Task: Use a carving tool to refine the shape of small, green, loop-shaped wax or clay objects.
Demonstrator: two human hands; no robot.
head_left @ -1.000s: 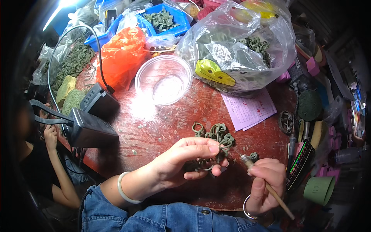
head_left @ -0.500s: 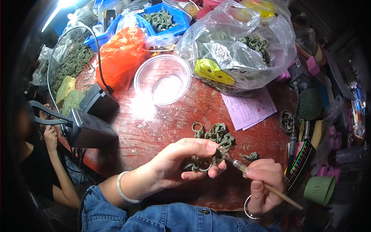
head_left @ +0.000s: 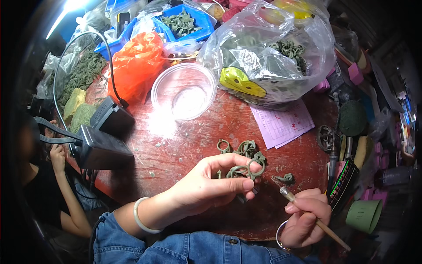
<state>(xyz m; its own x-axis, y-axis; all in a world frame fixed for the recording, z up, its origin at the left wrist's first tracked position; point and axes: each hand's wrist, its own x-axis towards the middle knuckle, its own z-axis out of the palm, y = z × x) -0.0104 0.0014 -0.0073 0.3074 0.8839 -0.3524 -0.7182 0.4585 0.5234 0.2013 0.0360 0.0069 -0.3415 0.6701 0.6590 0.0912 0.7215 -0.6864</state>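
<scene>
In my left hand [head_left: 211,178] are several dark green rings, most of them behind or between the fingers. One green ring [head_left: 262,162] stands up between the thumb and fingertips. My right hand [head_left: 310,215] grips a thin wooden-handled tool [head_left: 332,234] with a metal collar and a fine tip. That tip points up and left, apart from the ring. Beyond my left fingers lies a small pile of green rings [head_left: 247,147] on the red table. A single green piece [head_left: 286,177] rests to the right of it.
A clear plastic bowl [head_left: 159,94] stands on the worn red table [head_left: 184,145]. Behind are a clear bag [head_left: 246,57] of green pieces, an orange bag [head_left: 136,66] and a blue bin [head_left: 204,33]. Black boxes [head_left: 105,147] stand left, near another person's arm [head_left: 70,193]. Pink papers [head_left: 281,125] lie right.
My right hand has drawn the tool down and right, away from the rings. My left hand has turned, bringing one ring upright at the fingertips.
</scene>
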